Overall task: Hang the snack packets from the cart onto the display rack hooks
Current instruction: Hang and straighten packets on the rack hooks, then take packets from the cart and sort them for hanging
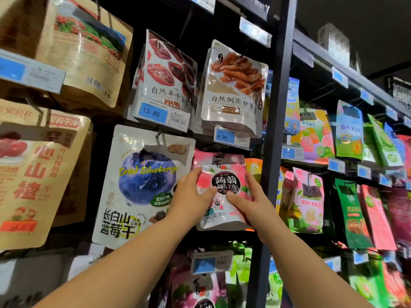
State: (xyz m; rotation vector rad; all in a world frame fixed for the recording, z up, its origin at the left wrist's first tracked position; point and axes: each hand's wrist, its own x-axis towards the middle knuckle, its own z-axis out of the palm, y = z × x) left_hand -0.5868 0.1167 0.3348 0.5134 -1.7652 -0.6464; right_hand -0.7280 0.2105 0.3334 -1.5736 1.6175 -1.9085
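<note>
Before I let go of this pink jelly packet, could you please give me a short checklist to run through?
1. Left hand pinches the pink jelly packet at its left edge: ok.
2. Right hand grips its right edge: ok.
3. Label faces out, roughly upright: ok.
4. Packet's hang hole is on a peg: cannot tell; its top sits just under the 4.90 price tag and no peg shows there.
5. Neighbouring dried blueberry packet hangs on its hook: ok.
</note>
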